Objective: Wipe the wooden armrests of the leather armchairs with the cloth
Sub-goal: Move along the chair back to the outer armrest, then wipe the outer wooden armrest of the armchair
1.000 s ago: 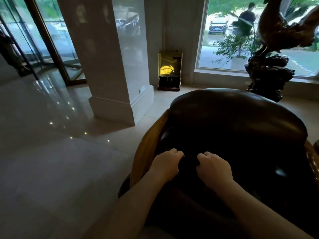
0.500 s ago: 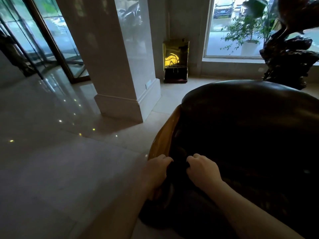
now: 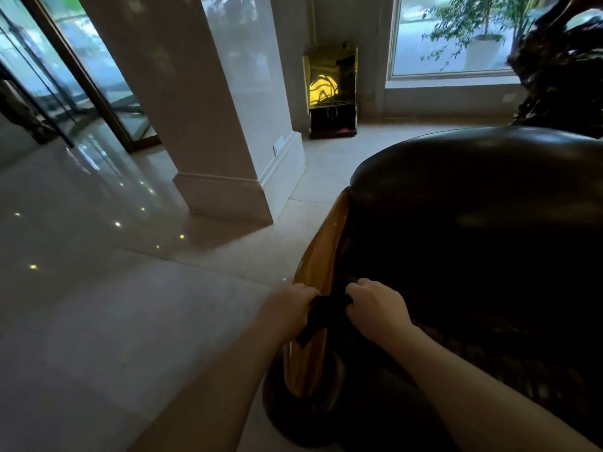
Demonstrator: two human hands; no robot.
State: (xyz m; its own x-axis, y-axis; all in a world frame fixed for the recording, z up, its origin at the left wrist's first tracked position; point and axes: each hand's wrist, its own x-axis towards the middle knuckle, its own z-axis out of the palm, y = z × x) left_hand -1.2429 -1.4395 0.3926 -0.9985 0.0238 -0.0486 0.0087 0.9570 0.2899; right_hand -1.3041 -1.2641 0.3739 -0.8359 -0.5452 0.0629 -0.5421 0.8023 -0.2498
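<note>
A dark leather armchair [image 3: 473, 203] fills the right half of the head view. Its glossy golden wooden armrest [image 3: 321, 256] curves down the chair's left side. A dark cloth [image 3: 321, 313] is stretched across the armrest between my two hands. My left hand [image 3: 288, 309] grips the cloth's left end, on the outer side of the wood. My right hand [image 3: 375, 308] grips the right end, on the leather side. Both hands have curled fingers.
Polished tile floor [image 3: 114, 305] spreads to the left. A white pillar [image 3: 202, 109] stands behind the chair, with a lit yellow box [image 3: 331, 93] by the wall. A dark carved sculpture [image 3: 561, 79] and a window are at the back right, glass doors at far left.
Both hands slid left off the leather onto the wooden armrest, with the cloth now stretched across the wood. The camera view tilted down and shifted left.
</note>
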